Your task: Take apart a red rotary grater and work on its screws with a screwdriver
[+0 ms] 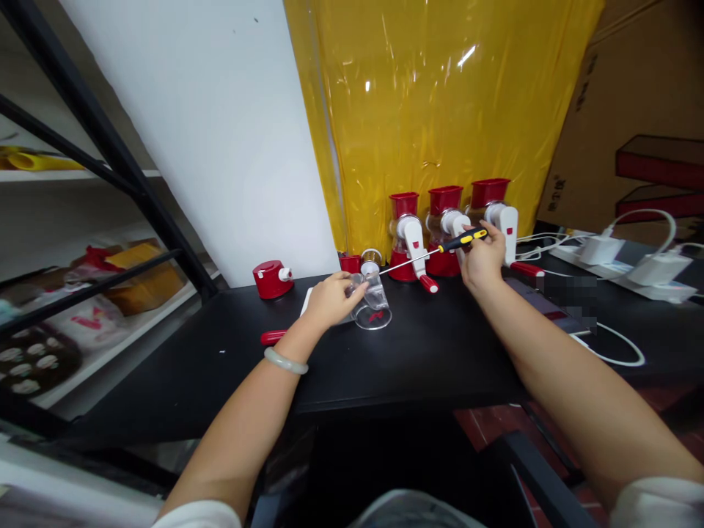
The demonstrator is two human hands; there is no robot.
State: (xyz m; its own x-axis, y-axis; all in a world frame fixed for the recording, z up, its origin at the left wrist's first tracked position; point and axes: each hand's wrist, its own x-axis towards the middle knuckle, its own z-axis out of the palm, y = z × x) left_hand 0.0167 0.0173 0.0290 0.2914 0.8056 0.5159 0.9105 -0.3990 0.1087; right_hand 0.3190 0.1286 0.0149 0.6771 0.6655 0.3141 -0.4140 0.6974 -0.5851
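My left hand (331,298) is closed round a clear plastic cup-shaped part (372,302) that lies tilted on the black table (418,352), its wide mouth toward me. My right hand (482,260) grips a screwdriver (440,248) by its black-and-yellow handle. The thin metal shaft runs leftward and its tip reaches the top of the clear part. A pale bangle (284,361) sits on my left wrist.
Three red-and-white hand-crank machines (448,227) stand in a row by the yellow curtain. A red round base (270,279), a small red cap (350,262) and a red handle (273,337) lie on the table. White chargers and cables (632,268) are at the right; a shelf rack stands left.
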